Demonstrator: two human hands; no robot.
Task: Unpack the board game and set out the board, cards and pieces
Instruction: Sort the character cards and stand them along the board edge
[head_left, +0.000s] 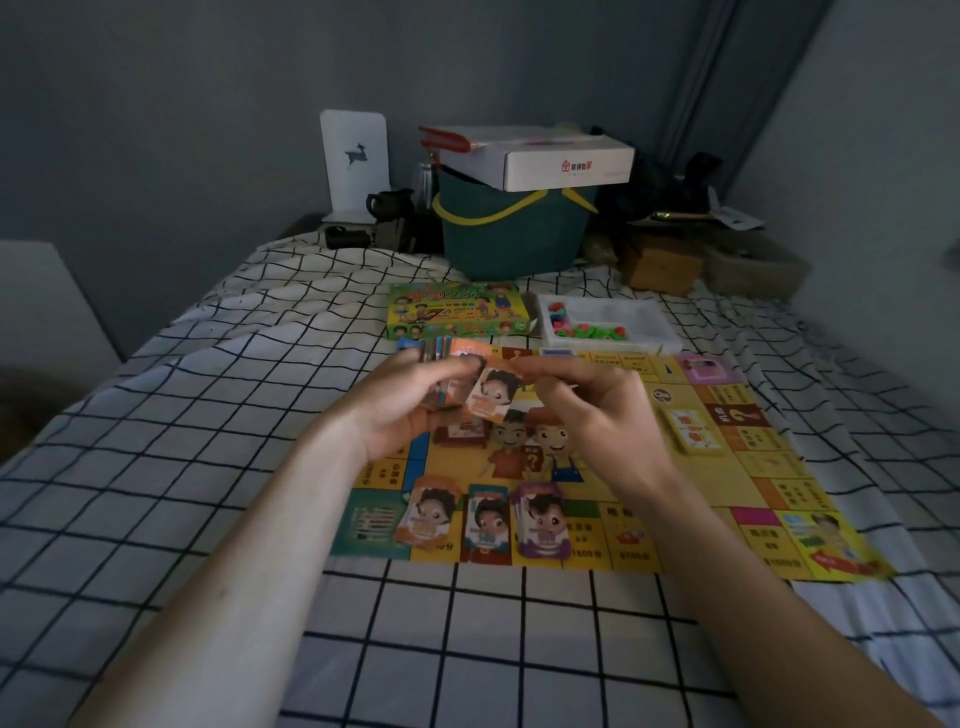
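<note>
The yellow game board (675, 499) lies flat on the checked bedsheet. My left hand (405, 410) grips a fanned stack of cards (447, 358) above the board's far left part. My right hand (592, 410) pinches one orange card (491, 397) with a cartoon face, drawn from that stack. Three card piles lie along the board's near edge: orange (426, 517), blue (487, 522) and purple (543, 519). A red-brown pile (460, 434) sits under my hands, and a yellow pile (693, 431) lies at the right. The green game box (457, 309) and a white tray of coloured pieces (602, 322) sit behind the board.
At the bed's head stand a green bucket (514, 239) with a white carton (556, 156) on top, a white stand (356, 161), dark clutter and brown boxes (662, 265). Checked sheet (208, 415) stretches left of and in front of the board.
</note>
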